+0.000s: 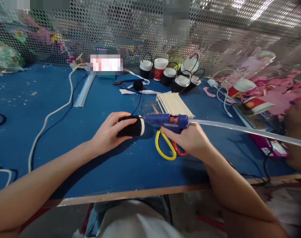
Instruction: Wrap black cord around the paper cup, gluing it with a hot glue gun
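My left hand (113,129) is closed around a paper cup (142,127) wrapped in black yarn, tipped on its side with its white rim facing right. From the cup a strand of yarn runs up to a small black yarn ball (138,86). In my right hand (190,138) is a blue hot glue gun (162,119), a long clear glue stick (239,128) trailing from its back. The gun's nozzle points left and meets the cup near its rim. Scissors with yellow and red handles (165,145) lie beneath the gun, their blades partly hidden.
Several black-wrapped cups with handles (181,82) stand at the back beside a red paper cup (160,71). Wooden sticks (175,103) lie beyond the gun. Pliers (125,82), glue sticks (84,91) and a white cable (48,119) lie leftward. Another person's arm (297,138) is at right.
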